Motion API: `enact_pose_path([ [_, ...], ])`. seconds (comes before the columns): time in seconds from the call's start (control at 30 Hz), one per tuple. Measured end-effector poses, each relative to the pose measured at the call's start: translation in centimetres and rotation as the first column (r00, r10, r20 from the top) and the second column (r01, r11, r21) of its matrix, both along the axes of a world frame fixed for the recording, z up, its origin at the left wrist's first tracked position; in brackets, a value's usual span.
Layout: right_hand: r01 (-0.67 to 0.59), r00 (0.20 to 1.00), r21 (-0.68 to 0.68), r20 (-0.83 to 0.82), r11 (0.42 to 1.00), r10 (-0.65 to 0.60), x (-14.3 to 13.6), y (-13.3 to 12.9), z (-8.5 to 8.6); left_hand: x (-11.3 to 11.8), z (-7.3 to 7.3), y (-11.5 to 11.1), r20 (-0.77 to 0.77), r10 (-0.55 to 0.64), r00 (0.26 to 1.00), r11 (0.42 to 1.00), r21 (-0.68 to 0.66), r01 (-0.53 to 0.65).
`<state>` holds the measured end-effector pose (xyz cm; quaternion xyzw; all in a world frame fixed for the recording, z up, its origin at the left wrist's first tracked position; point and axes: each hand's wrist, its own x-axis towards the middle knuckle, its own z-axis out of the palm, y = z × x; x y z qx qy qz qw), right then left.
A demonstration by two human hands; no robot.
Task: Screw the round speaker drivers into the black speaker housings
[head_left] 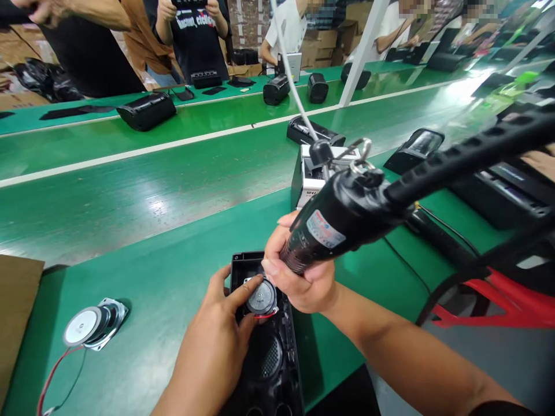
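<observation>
My right hand [299, 277] is wrapped around a black electric screwdriver [325, 228], which hangs from a cord and points down toward a black speaker housing [288, 346]. The screwdriver's tip is hidden behind my hand. Inside the upper part of the housing sits a round speaker driver [261, 297] with a red wire. My left hand [221, 323] grips this driver between thumb and index finger, the other fingers at the housing's left edge. Below it in the housing is a round mesh grille [271, 358]. A second speaker driver [93, 326] with red and dark wires lies on the green table at left.
A cardboard box [19, 323] stands at the left edge. Behind the screwdriver is a small white-and-black box [306, 179]. Black speaker units [147, 110] lie along the green conveyor [173, 156]. A red frame part [498, 303] is at right. Several people work across the line.
</observation>
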<state>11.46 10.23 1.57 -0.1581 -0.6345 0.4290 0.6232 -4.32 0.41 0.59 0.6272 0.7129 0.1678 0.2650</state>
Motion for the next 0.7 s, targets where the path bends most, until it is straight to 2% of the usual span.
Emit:
enact_pose_path([
  [0.17,0.023,1.000,-0.061,0.022,0.998,-0.022,-0.4,0.1,-0.9,0.2,0.5,0.1,0.001,0.029,1.000,0.999,-0.036,-0.029],
  [0.27,0.030,0.999,-0.106,0.032,0.994,-0.027,-0.8,0.0,-1.6,-0.1,-0.1,0.1,0.015,0.023,1.000,1.000,0.004,-0.024],
  [0.37,0.076,0.997,-0.075,0.040,0.994,-0.073,-1.4,0.1,-1.5,-0.9,-1.2,0.4,0.042,0.032,0.999,0.998,0.054,-0.034],
  [0.43,0.090,0.996,-0.042,0.030,0.995,-0.089,-1.4,0.4,-0.8,-1.6,-1.9,0.7,0.045,0.035,0.998,0.997,0.074,-0.038],
  [0.53,0.113,0.993,0.000,-0.033,0.994,-0.113,-0.1,1.0,1.4,-2.8,-2.8,0.7,0.022,0.023,1.000,0.997,0.080,-0.024],
  [0.6,0.222,0.965,0.052,-0.153,0.974,-0.212,1.9,1.6,3.2,-3.2,-3.1,0.6,0.024,0.020,1.000,0.998,0.066,-0.022],
  [0.7,0.420,0.890,0.160,-0.267,0.893,-0.370,5.1,3.2,5.1,-2.4,-2.8,0.8,0.060,0.047,0.997,0.999,0.026,-0.048],
])
